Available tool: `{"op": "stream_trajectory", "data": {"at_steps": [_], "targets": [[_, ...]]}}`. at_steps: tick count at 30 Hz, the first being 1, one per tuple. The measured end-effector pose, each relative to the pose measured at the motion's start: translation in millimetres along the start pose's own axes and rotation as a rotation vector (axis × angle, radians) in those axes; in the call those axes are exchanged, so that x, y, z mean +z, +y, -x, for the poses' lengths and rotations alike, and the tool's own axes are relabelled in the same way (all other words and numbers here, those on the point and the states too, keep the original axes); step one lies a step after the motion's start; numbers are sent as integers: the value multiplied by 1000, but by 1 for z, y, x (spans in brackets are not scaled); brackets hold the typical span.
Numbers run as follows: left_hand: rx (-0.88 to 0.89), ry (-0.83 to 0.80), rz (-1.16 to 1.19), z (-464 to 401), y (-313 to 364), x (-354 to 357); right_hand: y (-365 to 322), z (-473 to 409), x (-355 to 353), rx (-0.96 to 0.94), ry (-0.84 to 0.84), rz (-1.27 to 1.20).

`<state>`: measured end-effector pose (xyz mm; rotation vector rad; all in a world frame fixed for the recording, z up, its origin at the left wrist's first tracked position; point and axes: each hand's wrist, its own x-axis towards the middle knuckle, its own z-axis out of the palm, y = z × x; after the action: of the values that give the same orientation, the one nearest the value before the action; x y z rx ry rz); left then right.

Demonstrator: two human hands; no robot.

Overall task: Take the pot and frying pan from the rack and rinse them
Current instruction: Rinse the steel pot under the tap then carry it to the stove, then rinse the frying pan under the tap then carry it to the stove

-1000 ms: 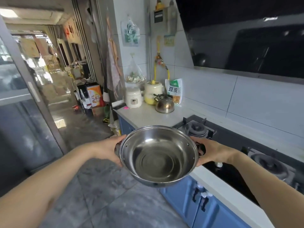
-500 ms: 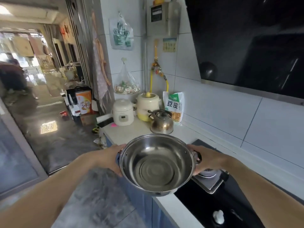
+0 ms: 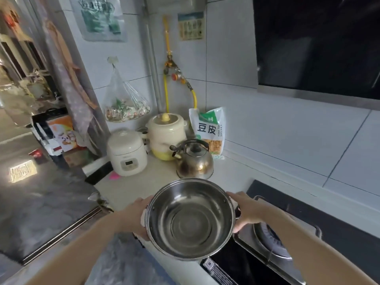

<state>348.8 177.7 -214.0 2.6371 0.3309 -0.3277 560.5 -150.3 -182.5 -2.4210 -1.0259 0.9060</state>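
I hold a shiny steel pot (image 3: 190,220), with nothing inside it, in both hands over the front edge of the white counter (image 3: 131,188). My left hand (image 3: 133,218) grips its left handle and my right hand (image 3: 247,212) grips its right handle. The pot hangs just left of the gas hob (image 3: 308,229), in front of a steel kettle (image 3: 194,159). No frying pan and no rack are in view.
On the counter's far corner stand a white rice cooker (image 3: 126,153), a cream and yellow crock pot (image 3: 167,136) and a food packet (image 3: 208,130). A burner (image 3: 271,237) lies by my right hand. A black hood (image 3: 316,46) hangs at upper right. Grey floor lies left.
I have turned and stepped toward the counter's corner with the pot. The kettle and cookers now look much nearer, and the pot sits over the counter edge rather than over the floor.
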Motion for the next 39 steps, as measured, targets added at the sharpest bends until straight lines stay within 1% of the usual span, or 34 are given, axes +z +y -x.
{"op": "stream_trajectory", "data": {"at_steps": [5, 7, 11, 15, 20, 24, 28, 31, 32, 34, 36, 39], "targets": [[45, -58, -105, -55, -46, 12, 0, -47, 15, 92, 12, 25], [69, -58, -140, -70, -59, 14, 2, -61, 20, 118, 28, 43], [125, -34, -90, -84, -64, 13, 1, -80, 26, 155, 45, 89], [56, -40, -28, -88, -72, 13, 1, -86, 31, 175, 38, 79], [42, -72, -37, -90, -72, 8, 1, -86, 34, 183, 43, 82], [60, -100, -103, -88, -67, 2, -2, -75, 33, 165, 64, 152], [64, -126, -143, -84, -49, -13, 6, -49, 36, 161, 192, 84], [80, -35, -30, -88, -30, -19, 15, -15, 43, 169, 332, -20], [109, 2, -4, -90, -19, -20, 17, -1, 47, 183, 382, -57], [183, 30, 39, -96, 13, -19, 26, 30, 54, 235, 470, -114], [265, 2, 77, -99, 54, -14, 39, 68, 63, 306, 549, -157], [373, -69, 65, -99, 122, 7, 63, 138, 82, 423, 677, -244]]}}
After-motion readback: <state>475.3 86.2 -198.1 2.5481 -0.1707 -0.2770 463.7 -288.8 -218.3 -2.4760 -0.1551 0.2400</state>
